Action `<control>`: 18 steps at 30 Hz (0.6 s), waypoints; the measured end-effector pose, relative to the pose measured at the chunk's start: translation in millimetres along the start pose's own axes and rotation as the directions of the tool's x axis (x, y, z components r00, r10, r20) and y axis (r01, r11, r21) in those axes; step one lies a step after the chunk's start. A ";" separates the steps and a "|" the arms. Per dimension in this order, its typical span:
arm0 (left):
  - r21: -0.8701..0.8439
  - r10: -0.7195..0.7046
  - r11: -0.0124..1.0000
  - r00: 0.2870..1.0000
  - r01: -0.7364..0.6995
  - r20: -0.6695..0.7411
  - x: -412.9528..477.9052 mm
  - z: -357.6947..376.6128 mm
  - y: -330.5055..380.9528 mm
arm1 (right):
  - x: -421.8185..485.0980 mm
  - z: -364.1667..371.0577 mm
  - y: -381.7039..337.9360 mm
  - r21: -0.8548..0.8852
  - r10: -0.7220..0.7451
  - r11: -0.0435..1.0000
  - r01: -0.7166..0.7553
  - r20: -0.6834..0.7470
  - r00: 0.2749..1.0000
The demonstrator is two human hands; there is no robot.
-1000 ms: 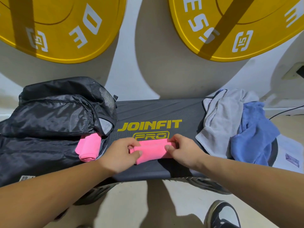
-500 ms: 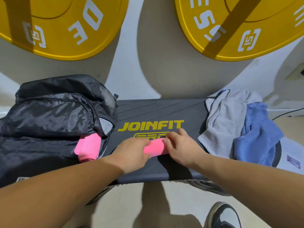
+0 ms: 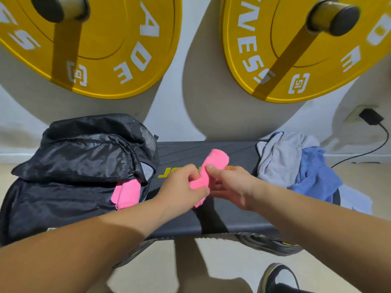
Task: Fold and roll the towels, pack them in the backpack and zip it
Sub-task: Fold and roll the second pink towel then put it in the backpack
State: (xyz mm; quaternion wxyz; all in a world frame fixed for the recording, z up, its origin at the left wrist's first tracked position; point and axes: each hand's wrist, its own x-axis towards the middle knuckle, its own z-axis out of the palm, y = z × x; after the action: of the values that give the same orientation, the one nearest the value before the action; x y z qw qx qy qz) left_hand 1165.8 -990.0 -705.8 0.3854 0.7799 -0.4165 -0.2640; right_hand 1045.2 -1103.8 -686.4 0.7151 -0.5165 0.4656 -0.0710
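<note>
A rolled pink towel (image 3: 213,163) stands almost upright above the dark bench (image 3: 211,220). My left hand (image 3: 182,189) grips its lower end and my right hand (image 3: 230,187) pinches its middle from the right. The black backpack (image 3: 69,166) lies on the left with its opening facing the bench; a second pink rolled towel (image 3: 127,194) sticks out of that opening. A grey towel (image 3: 279,157) and a blue towel (image 3: 315,174) lie crumpled together on the bench's right end.
Two yellow weight plates (image 3: 110,49) hang on pegs against the white wall behind the bench. A black charger (image 3: 371,117) and its cable run along the wall at the right. My shoe (image 3: 279,278) is on the floor below.
The pink roll lay flat on the bench under both hands; now it is lifted off the surface and turned upright. The view has tilted upward a little.
</note>
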 end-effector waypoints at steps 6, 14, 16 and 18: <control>-0.283 -0.092 0.956 0.995 0.077 -0.039 -32.6 -41.1 24.0 | -25.5 36.4 -28.8 0.028 -0.101 0.994 0.102 -0.013 0.995; -0.541 -0.382 0.778 0.924 0.320 -0.003 -77.4 -122.2 -14.3 | -43.2 138.8 -24.7 -0.106 -0.131 0.985 0.135 0.040 0.991; -0.525 -0.466 0.772 0.881 0.358 -0.085 -87.8 -143.8 -39.3 | -39.9 163.1 -17.8 -0.245 -0.148 0.956 0.162 0.077 0.986; -0.499 -0.527 0.780 0.827 0.378 -0.197 -98.9 -163.2 -61.3 | -28.8 176.8 -14.1 -0.507 -0.276 0.817 0.274 0.073 0.958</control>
State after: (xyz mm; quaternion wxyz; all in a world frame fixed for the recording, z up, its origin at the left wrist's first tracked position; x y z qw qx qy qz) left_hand 1262.0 -821.5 -655.2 0.5382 0.7826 -0.0737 -0.3040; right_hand 1165.2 -974.6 -652.2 0.5332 -0.7495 0.3895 -0.0483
